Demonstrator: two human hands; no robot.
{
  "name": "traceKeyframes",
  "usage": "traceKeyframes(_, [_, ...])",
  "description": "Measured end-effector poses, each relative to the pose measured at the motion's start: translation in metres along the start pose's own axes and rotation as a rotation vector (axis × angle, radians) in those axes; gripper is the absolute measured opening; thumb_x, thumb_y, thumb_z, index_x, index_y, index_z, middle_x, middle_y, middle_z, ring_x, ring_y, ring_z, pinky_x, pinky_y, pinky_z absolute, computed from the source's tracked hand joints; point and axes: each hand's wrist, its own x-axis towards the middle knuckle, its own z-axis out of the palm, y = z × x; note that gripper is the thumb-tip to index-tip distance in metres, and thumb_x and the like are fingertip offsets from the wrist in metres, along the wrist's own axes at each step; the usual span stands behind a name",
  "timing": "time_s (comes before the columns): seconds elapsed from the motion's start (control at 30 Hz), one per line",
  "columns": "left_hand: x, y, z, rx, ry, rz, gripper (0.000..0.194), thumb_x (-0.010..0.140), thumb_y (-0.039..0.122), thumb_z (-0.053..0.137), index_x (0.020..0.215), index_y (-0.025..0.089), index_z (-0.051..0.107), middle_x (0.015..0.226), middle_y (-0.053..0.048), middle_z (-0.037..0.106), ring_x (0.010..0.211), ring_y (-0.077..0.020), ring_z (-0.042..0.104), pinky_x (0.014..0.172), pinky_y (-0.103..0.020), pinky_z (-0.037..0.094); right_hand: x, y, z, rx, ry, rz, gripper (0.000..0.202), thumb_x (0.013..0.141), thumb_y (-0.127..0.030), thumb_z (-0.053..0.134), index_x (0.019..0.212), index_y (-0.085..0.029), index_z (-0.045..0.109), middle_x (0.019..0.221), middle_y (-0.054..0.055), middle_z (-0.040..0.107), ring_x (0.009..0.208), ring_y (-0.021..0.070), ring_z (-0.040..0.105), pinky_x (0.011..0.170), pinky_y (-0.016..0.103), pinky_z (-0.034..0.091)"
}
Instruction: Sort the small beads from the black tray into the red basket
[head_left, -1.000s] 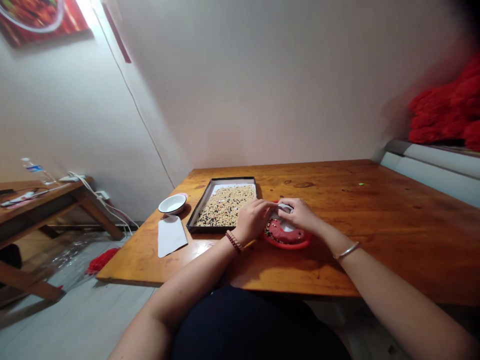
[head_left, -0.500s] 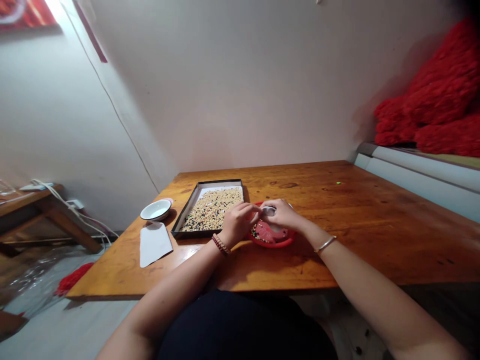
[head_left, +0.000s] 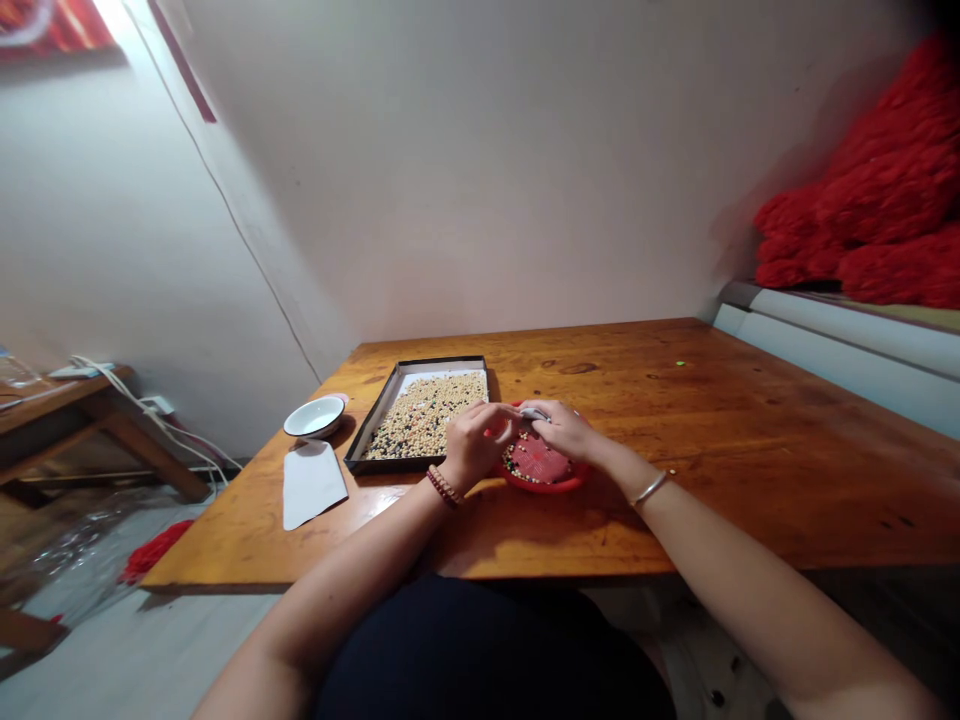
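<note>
One wooden worktop is seen, with a black-edged tray set on it and a red basin parked to its right. At the basin, the left hand is curled, can't be told if anything's pinched, and in the right hand's grip a small grey thing is grasped. Tiny beads or beans are spread in both containers.

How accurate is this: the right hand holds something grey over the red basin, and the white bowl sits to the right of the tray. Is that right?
Not quite: the white bowl sits to the left of the tray, as the head view shows, not to its right. The right hand does hold something grey over the red basin.
</note>
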Motion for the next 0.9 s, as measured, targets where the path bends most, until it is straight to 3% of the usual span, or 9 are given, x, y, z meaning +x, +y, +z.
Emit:
traceKeyframes(0.1, [0.004, 0.000, 0.000, -0.111, -0.043, -0.187, 0.010, 0.082, 0.029, 0.065, 0.080, 0.020, 0.067, 0.075, -0.001, 0.069, 0.064, -0.0105, 0.058, 0.064, -0.024, 0.048, -0.002, -0.003, 0.000, -0.016, -0.002, -0.047, 0.017, 0.082, -0.024, 0.046, 0.074, -0.017, 0.060, 0.066, -0.002, 0.056, 0.063, 0.0125, 0.047, 0.059, 0.023, 0.034])
traceKeyframes(0.27, [0.009, -0.006, 0.005, -0.733, -0.142, -0.552, 0.032, 0.073, 0.041, 0.074, 0.078, 0.015, 0.057, 0.079, -0.005, 0.069, 0.072, -0.0128, 0.064, 0.067, -0.024, 0.052, -0.002, -0.003, -0.002, -0.077, 0.048, 0.036, 0.043, 0.087, -0.050, 0.049, 0.060, -0.017, 0.051, 0.054, -0.004, 0.043, 0.054, 0.0099, 0.038, 0.051, 0.023, 0.026])
traceKeyframes(0.47, [0.009, -0.007, 0.008, -1.005, -0.170, -0.660, 0.042, 0.064, 0.039, 0.082, 0.074, 0.016, 0.049, 0.076, -0.003, 0.068, 0.074, -0.0133, 0.066, 0.072, -0.026, 0.054, -0.004, -0.008, -0.005, -0.086, 0.088, -0.009, 0.042, 0.084, -0.054, 0.056, 0.071, -0.016, 0.065, 0.070, 0.002, 0.062, 0.063, 0.0132, 0.052, 0.058, 0.023, 0.036])
traceKeyframes(0.63, [0.009, -0.004, 0.007, -0.971, -0.148, -0.632, 0.044, 0.068, 0.042, 0.079, 0.073, 0.016, 0.044, 0.082, -0.005, 0.068, 0.077, -0.0137, 0.066, 0.074, -0.028, 0.054, -0.006, -0.011, -0.006, 0.000, -0.005, 0.061, 0.044, 0.086, -0.054, 0.052, 0.072, -0.015, 0.068, 0.053, 0.001, 0.059, 0.050, 0.0134, 0.051, 0.053, 0.024, 0.036])
traceKeyframes(0.77, [0.010, -0.009, 0.008, -0.851, -0.165, -0.553, 0.038, 0.074, 0.041, 0.074, 0.075, 0.017, 0.046, 0.084, -0.005, 0.067, 0.080, -0.0136, 0.065, 0.077, -0.029, 0.054, -0.005, -0.007, -0.003, -0.025, 0.019, -0.004, 0.038, 0.089, -0.048, 0.049, 0.080, -0.016, 0.067, 0.064, 0.002, 0.063, 0.058, 0.0142, 0.052, 0.056, 0.024, 0.037])
traceKeyframes(0.9, [0.017, -0.032, -0.010, -0.433, -0.136, -0.437, 0.022, 0.083, 0.035, 0.064, 0.084, 0.016, 0.054, 0.090, -0.006, 0.066, 0.080, -0.0137, 0.063, 0.073, -0.027, 0.052, -0.004, -0.005, -0.001, -0.034, 0.000, -0.009, 0.036, 0.091, -0.044, 0.046, 0.071, -0.017, 0.058, 0.069, 0.001, 0.062, 0.064, 0.0139, 0.051, 0.059, 0.024, 0.036])
